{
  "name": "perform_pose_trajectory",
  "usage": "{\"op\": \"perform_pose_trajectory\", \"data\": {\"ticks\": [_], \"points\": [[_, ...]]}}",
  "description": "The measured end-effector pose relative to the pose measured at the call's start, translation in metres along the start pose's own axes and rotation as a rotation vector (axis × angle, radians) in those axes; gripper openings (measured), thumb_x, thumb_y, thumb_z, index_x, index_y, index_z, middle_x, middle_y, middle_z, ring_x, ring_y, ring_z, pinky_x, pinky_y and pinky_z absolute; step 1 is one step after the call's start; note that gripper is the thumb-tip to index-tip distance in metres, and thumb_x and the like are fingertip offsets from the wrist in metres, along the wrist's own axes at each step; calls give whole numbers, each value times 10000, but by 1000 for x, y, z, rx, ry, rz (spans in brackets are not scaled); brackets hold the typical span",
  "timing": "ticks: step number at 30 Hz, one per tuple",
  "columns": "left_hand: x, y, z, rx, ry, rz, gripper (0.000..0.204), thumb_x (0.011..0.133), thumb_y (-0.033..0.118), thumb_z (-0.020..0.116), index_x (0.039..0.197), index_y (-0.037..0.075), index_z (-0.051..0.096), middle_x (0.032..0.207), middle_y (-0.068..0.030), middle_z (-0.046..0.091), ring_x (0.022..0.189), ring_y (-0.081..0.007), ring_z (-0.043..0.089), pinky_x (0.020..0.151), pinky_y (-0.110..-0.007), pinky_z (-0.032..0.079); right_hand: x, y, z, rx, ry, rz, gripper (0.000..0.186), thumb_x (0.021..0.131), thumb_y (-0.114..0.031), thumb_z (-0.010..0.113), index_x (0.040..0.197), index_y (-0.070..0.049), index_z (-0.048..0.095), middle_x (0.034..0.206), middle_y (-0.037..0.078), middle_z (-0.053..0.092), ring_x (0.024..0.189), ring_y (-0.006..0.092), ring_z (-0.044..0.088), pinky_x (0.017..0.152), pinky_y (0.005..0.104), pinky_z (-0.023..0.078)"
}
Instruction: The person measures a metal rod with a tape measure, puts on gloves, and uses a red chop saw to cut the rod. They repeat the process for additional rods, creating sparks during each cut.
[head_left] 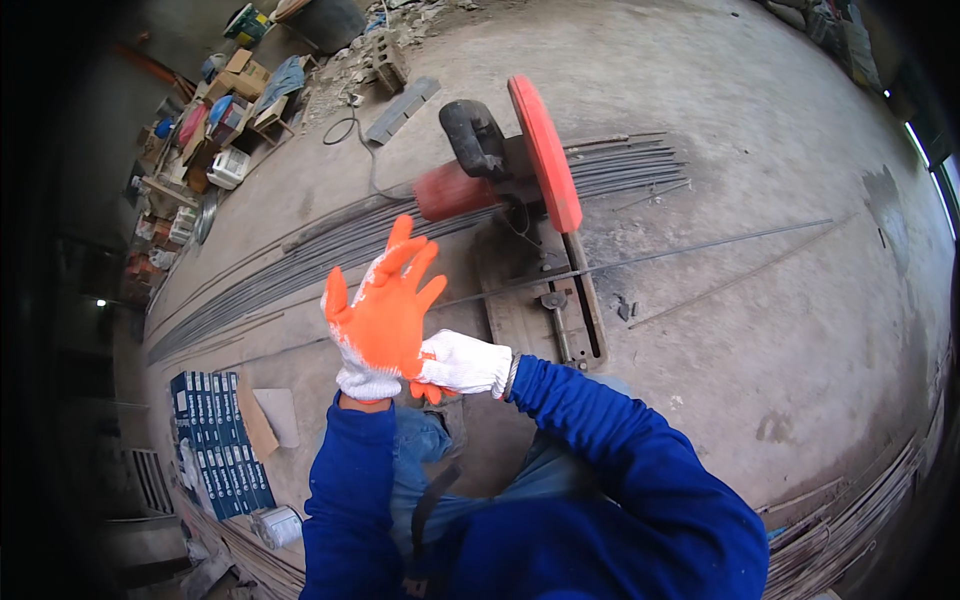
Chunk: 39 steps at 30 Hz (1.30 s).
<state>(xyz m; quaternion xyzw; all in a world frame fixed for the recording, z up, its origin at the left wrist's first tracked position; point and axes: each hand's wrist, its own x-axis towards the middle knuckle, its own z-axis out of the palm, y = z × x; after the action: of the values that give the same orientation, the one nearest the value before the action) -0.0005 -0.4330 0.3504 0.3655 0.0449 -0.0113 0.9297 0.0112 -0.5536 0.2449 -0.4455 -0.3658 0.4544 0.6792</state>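
Observation:
Both my hands wear white knit work gloves with orange coated palms. My left hand (382,315) is raised with its palm showing and its fingers spread, holding nothing. At its wrist, my right hand (462,364) pinches the edge of the left glove near the heel of the palm. Just beyond my hands stands a chop saw with a red blade guard (545,150), a black handle (473,135) and a red motor (455,191). A thin steel rod (700,245) lies across the saw's base (590,310), passing the vise screw (556,310).
A long bundle of steel rods (290,265) lies on the floor behind the saw. Blue and white boxes (220,440) are stacked at left, beside a tin (277,526). Cluttered cartons (240,75) line the far left; more rods (850,530) lie at lower right.

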Motion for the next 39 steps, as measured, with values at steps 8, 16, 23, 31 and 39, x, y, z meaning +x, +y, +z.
{"op": "perform_pose_trajectory", "data": {"ticks": [8,16,23,31,39], "points": [[51,15,-72,741,9,-239,709,984,537,526,1481,35,463,775,-71,605,477,-108,411,463,-256,388,-1,9,-4,-559,164,7,375,997,-381,573,828,-73,703,664,99,664,576,248,626,579,369,501],[112,-46,-282,2244,-306,-618,548,911,427,536,1258,15,636,1265,-259,644,1182,-412,611,1023,-445,482,-45,-63,-17,-460,754,-147,309,990,-273,573,1091,-12,705,719,60,681,614,117,613,594,286,499],[105,-99,-335,2207,-420,-307,518,960,530,537,1199,78,618,1224,-193,657,1156,-381,620,950,-515,494,16,-192,-54,-1824,1129,-496,462,980,-339,584,1343,-54,601,907,155,711,818,328,695,796,401,563],[122,-133,-350,1962,-456,-433,455,989,426,523,1298,96,573,1140,-227,684,1067,-439,641,924,-538,506,124,-236,-127,-1737,688,985,422,941,-364,542,1237,-87,660,957,206,731,875,376,707,778,452,554],[137,-139,-376,1736,-550,-595,428,1003,345,474,1373,135,523,1203,-278,633,1113,-490,589,925,-524,485,66,-190,-84,-1692,839,697,305,958,-209,536,1193,-49,649,897,233,701,836,409,693,753,471,550]]}}
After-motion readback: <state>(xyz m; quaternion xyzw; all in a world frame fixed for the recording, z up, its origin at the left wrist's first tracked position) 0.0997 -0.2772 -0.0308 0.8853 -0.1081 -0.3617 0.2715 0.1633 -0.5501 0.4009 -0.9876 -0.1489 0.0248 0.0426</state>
